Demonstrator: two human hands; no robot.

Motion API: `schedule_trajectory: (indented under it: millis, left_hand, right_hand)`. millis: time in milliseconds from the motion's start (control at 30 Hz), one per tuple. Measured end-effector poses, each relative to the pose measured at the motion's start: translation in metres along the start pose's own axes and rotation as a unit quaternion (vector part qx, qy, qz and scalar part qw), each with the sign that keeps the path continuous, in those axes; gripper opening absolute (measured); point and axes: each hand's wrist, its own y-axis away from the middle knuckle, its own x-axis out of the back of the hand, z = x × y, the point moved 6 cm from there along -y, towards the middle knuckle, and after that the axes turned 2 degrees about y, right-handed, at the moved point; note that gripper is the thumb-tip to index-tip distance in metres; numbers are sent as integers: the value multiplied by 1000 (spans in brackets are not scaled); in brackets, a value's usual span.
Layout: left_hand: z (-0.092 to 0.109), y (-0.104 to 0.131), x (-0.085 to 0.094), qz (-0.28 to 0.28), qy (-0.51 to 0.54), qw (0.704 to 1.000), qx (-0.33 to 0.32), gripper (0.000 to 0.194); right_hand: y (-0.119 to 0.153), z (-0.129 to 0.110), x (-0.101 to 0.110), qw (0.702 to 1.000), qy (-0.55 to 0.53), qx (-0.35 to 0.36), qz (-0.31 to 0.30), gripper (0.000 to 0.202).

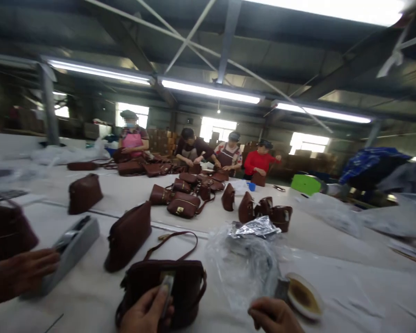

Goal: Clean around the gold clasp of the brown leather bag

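Note:
A dark brown bag (187, 289) with a thin strap lies in front of me. Over its front, my left hand (143, 310) grips a small pale object (167, 284) between thumb and fingers. To the right, my right hand (275, 315) is low in the picture with its fingers curled together; whatever they hold, if anything, is hidden. Beyond that hand are a small dark grey block (282, 288) and a white dish (310, 316) with a brown-yellow stain inside.
Another person's hand (31, 273) reaches in from the left beside a grey tape dispenser (71, 254). Brown bags (130, 236) stand around the white table (121, 194). Clear plastic (242, 268) lies right of centre. Several people work across the table.

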Motion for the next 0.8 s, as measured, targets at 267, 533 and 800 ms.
schedule_trajectory:
  millis: [267,533,800]
  left_hand:
    - [8,26,-2,8,37,999,-23,61]
    - [10,22,3,-16,22,998,-52,57]
    - [7,16,5,-22,40,998,-52,60]
  right_hand:
    - [-38,-178,-107,972,-166,84,-146,18]
    - [-64,-173,-136,996,37,36,-77,17]
    - [-60,-182,-127,995,33,64,-65,19]
